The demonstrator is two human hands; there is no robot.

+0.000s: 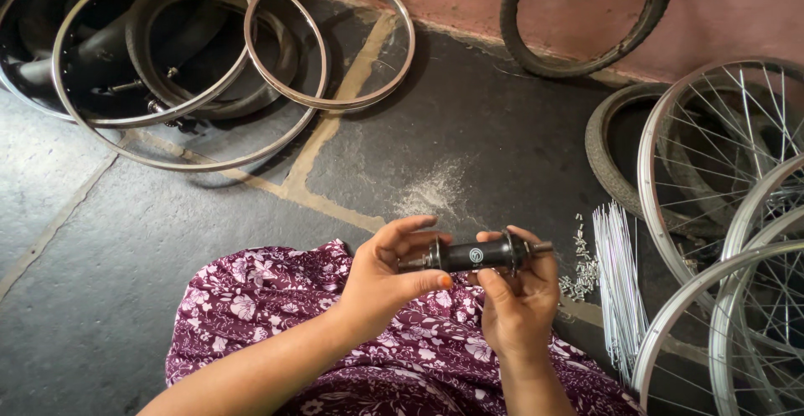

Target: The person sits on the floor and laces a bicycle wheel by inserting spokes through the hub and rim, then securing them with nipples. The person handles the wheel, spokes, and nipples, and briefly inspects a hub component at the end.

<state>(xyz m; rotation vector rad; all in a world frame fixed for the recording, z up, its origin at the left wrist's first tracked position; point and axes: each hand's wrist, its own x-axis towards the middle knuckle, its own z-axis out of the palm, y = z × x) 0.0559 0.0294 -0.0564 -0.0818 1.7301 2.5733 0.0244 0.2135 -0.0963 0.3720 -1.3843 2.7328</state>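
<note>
Both hands on the black wheel hub (476,255) now: left hand (387,278) fingers curled round one end, right hand (517,294) pinching the other, spokes (618,286) lying nearby

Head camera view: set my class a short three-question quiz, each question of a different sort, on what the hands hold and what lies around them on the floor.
1. True or false: both hands hold the black cylindrical metal wheel hub at once.
2. What lies on the floor nearest the right hand?
A. a bundle of thin silver spokes
B. a red plastic bucket
C. a coil of blue rope
3. Fill in: the bare silver metal rims lie on the ______ floor, up to the left.

Key
1. True: the left hand takes one end, the right hand the other.
2. A, beside a small heap of silver spoke nipples.
3. grey stone
</note>
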